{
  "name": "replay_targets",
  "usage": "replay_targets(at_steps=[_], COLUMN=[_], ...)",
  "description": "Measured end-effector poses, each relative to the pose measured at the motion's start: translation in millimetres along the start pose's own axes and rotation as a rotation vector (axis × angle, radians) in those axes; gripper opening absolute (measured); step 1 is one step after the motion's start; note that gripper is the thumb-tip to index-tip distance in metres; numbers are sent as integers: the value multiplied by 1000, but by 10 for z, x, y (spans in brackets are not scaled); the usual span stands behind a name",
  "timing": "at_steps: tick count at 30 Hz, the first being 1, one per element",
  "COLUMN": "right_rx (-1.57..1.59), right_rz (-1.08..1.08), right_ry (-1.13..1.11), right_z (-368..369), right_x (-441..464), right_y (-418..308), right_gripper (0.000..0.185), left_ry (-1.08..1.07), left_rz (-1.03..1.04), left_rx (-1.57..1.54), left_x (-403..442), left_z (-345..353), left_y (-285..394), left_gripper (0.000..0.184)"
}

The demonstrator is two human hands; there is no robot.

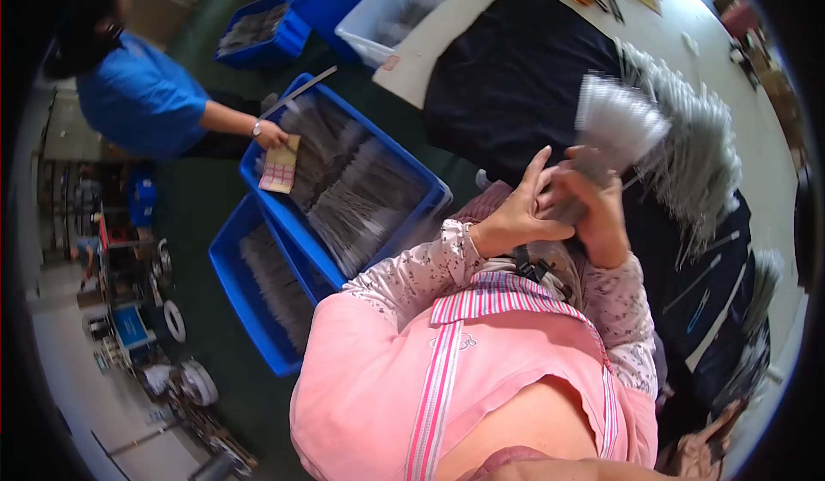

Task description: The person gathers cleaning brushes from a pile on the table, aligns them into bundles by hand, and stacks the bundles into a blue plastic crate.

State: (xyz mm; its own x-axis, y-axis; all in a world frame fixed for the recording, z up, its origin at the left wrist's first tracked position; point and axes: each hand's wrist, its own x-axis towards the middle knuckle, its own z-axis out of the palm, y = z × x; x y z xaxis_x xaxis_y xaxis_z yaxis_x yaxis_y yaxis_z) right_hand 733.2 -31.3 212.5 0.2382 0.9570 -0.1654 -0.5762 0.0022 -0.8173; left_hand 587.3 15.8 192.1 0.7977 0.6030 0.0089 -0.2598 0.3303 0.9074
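My right hand [600,215] is wrapped round a bundle of thin whitish strands [620,120], held upright over the dark cloth. The bundle's top fans out and is blurred by motion; its lower, greyer end shows between my hands. Beside that lower end is my left hand [514,213], thumb and fingers spread apart. Whether its fingertips touch the bundle I cannot tell. A long pile of similar strands [687,137] lies just beyond, to the right.
Dark cloth [507,77] covers part of the pale table [412,73]. Blue crates [391,258] of strand bundles stand at left, where a person in a blue shirt [142,99] holds a card [279,165]. A translucent bin [365,43] stands behind. Loose tools [616,9] lie at the far edge.
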Motion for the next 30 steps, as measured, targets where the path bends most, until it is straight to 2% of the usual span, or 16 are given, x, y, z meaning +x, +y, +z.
replay_targets(at_steps=[1, 2, 3, 4, 5, 7, 8, 13, 20, 26, 29, 30], right_rx=[-76, -116, -244, -234, -335, -293, -272, -54, -161, 198, 15, 42], right_rz=[29, -20, 15, -11, -45, -29, -22, -63, -68, -78, -116, -84], right_ry=[28, 42, -70, -88, -206, -274, -220, 45, 229, 374, 299, 285], right_z=[50, 153, 104, 67, -46, -162, -206, -292, -442, -309, -295, -313], right_x=[-70, -99, -127, -147, -171, -246, -292, -359, -367, -366, -364, -367], right_y=[90, 172, 218, 364, 447, 527, 541, 520, 636, 612, 609, 633], right_gripper=[29, 23, 21, 18, 27, 35, 36, 36, 27, 23, 22, 23], left_ry=[-24, -10, -3, -55, -104, -136, -148, -111, -60, -1, -8, 27], left_rz=[-135, -193, -255, -373, -496, -591, -629, -527, -547, -608, -566, -550], left_rx=[-190, -57, 74, 23, -21, 82, 139, -139, -444, -436, -439, -437], left_x=[0, -60, -116, -183, -250, -349, -379, -383, -364, -368, -400, -407], left_z=[44, 0, -45, -64, -87, -135, -143, -90, -10, -7, -27, -10], left_y=[-63, -185, -309, -342, -374, -416, -427, -457, -420, -419, -459, -454], left_gripper=[102, 79, 57, 47, 38, 30, 27, 37, 63, 60, 60, 59])
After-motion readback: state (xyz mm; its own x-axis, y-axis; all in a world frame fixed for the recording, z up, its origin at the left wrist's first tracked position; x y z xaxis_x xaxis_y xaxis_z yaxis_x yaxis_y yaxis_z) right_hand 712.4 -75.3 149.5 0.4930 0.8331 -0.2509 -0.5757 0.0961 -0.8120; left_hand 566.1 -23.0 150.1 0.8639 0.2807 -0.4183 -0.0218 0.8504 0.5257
